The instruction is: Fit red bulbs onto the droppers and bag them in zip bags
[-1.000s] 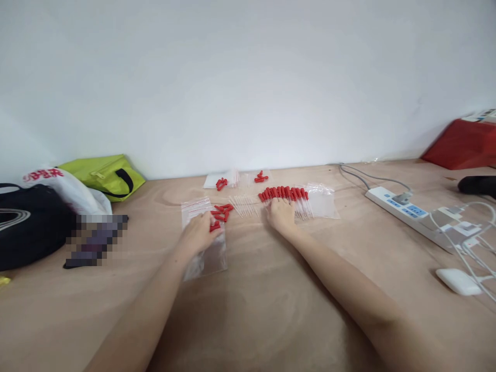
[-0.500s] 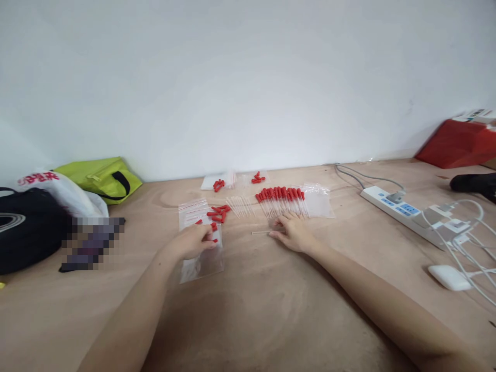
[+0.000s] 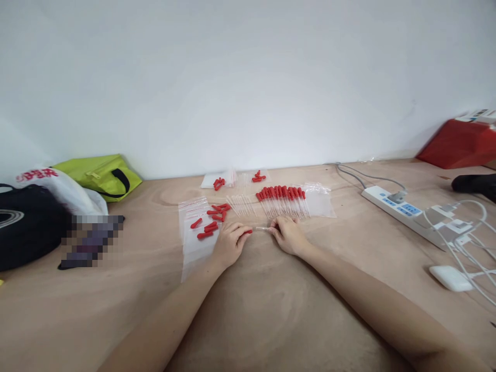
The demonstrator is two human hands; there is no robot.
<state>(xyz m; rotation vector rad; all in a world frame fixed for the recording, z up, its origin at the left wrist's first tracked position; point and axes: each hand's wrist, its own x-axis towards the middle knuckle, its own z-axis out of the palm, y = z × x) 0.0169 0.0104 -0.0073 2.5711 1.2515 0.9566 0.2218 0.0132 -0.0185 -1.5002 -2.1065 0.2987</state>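
Note:
Between the fingertips of my left hand [image 3: 229, 245] is a red rubber bulb [image 3: 248, 232], its end showing to the right. My right hand [image 3: 289, 236] pinches a thin clear dropper tube [image 3: 262, 228] that points left toward the bulb. A small gap separates tube and bulb. Loose red bulbs [image 3: 205, 235] lie on clear zip bags [image 3: 189, 253] beside my left hand. Beyond my hands, bare tubes [image 3: 241, 205] lie in a row. To their right is a row of droppers [image 3: 284, 199] with red bulbs fitted on their tubes.
Farther back, more red bulbs [image 3: 219, 183] rest on small bags near the wall. A power strip [image 3: 403, 212] with white cables [image 3: 478, 240] lies on the right. On the left are a lime-green bag [image 3: 96, 175], a white plastic bag [image 3: 79, 196] and a black bag [image 3: 31, 227].
My left hand has moved right from the zip bags, carrying a red bulb toward the tube. My right hand stays nearly in place with its tube.

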